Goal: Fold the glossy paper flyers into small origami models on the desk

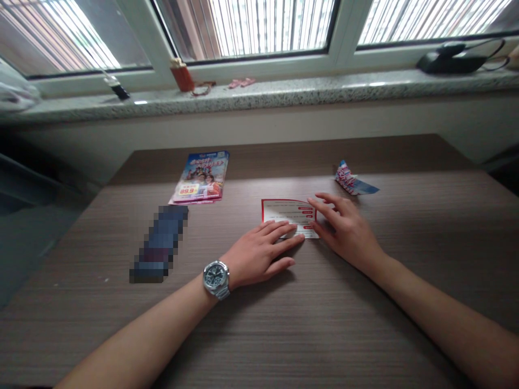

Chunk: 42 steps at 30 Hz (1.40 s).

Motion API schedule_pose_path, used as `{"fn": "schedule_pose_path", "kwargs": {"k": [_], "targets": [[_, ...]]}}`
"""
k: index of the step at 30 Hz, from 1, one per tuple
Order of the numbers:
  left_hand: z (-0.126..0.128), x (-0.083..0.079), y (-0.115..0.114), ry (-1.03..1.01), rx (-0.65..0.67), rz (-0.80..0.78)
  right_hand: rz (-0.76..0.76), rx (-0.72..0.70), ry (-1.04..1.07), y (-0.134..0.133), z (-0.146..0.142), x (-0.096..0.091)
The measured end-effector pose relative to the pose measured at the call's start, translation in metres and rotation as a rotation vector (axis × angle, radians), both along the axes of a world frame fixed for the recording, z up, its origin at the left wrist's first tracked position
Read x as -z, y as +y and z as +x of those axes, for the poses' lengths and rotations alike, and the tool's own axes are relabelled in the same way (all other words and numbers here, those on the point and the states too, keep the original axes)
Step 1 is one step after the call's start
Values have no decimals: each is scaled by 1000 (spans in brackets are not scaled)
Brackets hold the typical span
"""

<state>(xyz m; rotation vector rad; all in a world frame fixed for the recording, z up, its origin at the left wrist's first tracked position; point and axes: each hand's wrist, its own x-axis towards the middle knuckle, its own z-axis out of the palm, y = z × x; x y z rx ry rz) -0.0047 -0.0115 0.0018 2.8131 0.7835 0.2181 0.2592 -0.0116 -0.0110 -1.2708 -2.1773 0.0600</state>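
A small leaflet [284, 209] with a red border and printed lines on white lies on the table between my hands. Its upper right corner looks slightly raised or curved. My left hand [261, 251], with a metal watch [216, 275] on the wrist, lies flat, its fingertips stretched over the leaflet's lower edge. From the right, my right hand [344, 224] touches the leaflet's right edge with index finger and thumb apart. Beyond the right hand stands a folded piece of printed paper [352, 181], blue and pink, with a pointed end.
A stack of colourful flyers [203, 175] lies at the back left of the wooden table [259, 329]. Nearer me is a dark, pixelated oblong object [160, 243]. On the stone windowsill [300, 93] are a red container [182, 75], small pink items [242, 82] and a black device with a cable [452, 60].
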Motion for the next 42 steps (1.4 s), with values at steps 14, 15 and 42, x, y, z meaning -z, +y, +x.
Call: {"fn": "schedule_pose_path", "kwargs": {"k": [14,15,42], "targets": [[-4,5,2,5,5,-31,-71,-331,-125,-15,6,1],[-5,5,3,1,14,-39,-79,-338,-133,-15,6,0],[-31,-11,15,-34,1,98,-95,-362,-167,-14,9,1]]}}
